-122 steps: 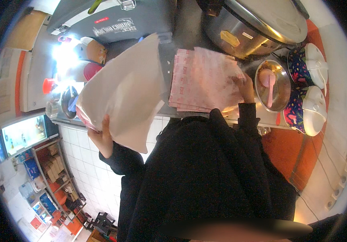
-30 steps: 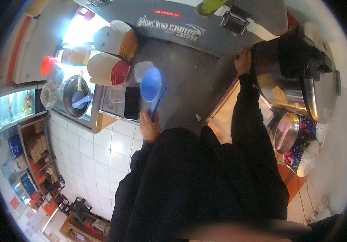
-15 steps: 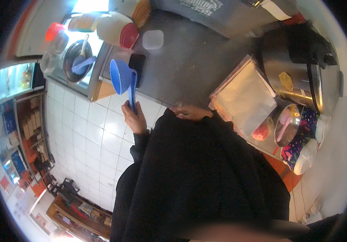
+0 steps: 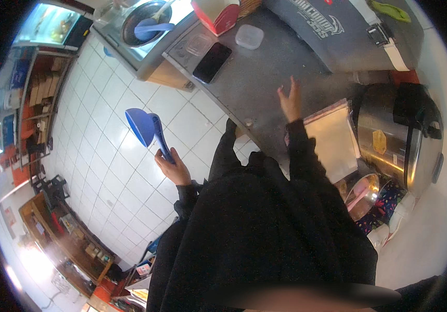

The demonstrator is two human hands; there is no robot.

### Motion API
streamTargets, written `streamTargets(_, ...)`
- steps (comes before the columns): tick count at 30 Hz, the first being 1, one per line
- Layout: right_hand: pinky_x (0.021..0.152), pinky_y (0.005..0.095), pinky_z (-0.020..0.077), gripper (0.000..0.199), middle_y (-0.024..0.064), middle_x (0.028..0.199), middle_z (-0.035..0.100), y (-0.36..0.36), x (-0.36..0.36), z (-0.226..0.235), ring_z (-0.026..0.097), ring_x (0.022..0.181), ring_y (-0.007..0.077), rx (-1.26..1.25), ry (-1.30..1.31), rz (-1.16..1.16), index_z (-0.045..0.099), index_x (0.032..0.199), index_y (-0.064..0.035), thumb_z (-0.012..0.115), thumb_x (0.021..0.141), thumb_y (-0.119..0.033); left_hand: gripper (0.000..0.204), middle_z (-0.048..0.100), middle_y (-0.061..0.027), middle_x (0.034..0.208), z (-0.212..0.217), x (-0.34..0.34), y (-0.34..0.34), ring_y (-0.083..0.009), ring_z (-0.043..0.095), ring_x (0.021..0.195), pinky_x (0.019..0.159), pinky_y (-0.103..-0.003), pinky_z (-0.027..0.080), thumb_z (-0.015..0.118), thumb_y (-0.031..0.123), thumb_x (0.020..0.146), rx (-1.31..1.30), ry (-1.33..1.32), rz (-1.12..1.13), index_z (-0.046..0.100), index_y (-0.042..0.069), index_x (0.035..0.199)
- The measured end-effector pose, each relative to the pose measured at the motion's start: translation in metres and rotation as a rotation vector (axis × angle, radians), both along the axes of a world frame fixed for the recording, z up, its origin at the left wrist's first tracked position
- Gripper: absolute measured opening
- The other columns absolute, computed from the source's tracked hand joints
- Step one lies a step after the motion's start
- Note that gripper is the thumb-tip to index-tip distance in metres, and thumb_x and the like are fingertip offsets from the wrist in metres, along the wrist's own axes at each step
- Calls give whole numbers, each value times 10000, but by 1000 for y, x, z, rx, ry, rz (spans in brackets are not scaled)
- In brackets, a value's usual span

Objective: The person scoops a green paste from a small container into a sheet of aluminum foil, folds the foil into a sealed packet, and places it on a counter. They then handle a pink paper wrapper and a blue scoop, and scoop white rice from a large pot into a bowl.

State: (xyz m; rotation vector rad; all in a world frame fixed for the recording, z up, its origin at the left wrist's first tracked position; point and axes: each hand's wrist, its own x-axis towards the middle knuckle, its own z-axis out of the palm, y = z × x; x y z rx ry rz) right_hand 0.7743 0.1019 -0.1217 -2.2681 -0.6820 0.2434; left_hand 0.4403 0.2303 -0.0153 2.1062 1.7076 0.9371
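Left hand (image 4: 172,167): closed around the handle of a blue plastic scoop (image 4: 148,129), which it holds out over the white tiled floor (image 4: 104,171), off the near edge of the tabletop (image 4: 265,73); the scoop's bowl points up and away from the person.
Right hand (image 4: 290,100): open and holding nothing, fingers spread, raised just above the middle of the grey tabletop.
Clear plastic bags (image 4: 332,139): a flat stack at the right end of the tabletop, just beside the right forearm.
Rice cooker (image 4: 403,132): large, steel with a black lid, to the right of the bags.
Smartphone (image 4: 212,62): dark, lying flat near the tabletop's left edge.
Lidded plastic tub (image 4: 249,36): small and clear, near the far edge, beyond the phone.
Grey insulated box (image 4: 348,28): along the far edge.
Metal bowl (image 4: 144,23): past the left end, with a second blue scoop inside.
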Motion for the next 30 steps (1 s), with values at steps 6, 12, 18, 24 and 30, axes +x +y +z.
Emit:
streamTargets(6,874,326,391,387,130,1126,509,17,-59,-4,474,1061,228,209,659,419,439,1153,-8,516,775,-46,268,513,-95,724,-10,-14,-4,-170,486,609,566,-287,394,541,146,811,-226,-249,62,418,-16,986)
streamTargets(12,851,354,386,528,151,1131,477,62,-88,14,453,1056,260,135,560,467,389,1188,-7,613,727,-132,260,490,-81,704,-7,-6,14,-159,451,585,556,-279,385,546,145,807,-195,-227,92,428,-16,974)
streamTargets(18,930,460,269,1081,339,1234,256,156,-79,20,316,1126,423,24,78,239,60,1322,-54,754,555,-370,267,489,-99,703,-18,-2,40,-184,458,589,558,-296,385,550,156,804,-201,-198,59,432,-14,973)
streamTargets(24,931,488,241,1195,342,1259,190,215,-102,29,273,1146,445,-175,-56,-10,-1,1336,-95,754,493,-484,256,487,-106,706,-18,-3,65,-202,472,589,557,-315,389,552,158,799,-215,-175,109,432,-7,954)
streamTargets(30,911,523,245,1010,270,1287,189,246,-104,34,263,1165,401,-221,-123,-174,139,1320,-133,728,553,-425,259,492,-112,713,-16,4,81,-206,485,595,561,-321,396,561,156,787,-258,-186,130,433,1,950)
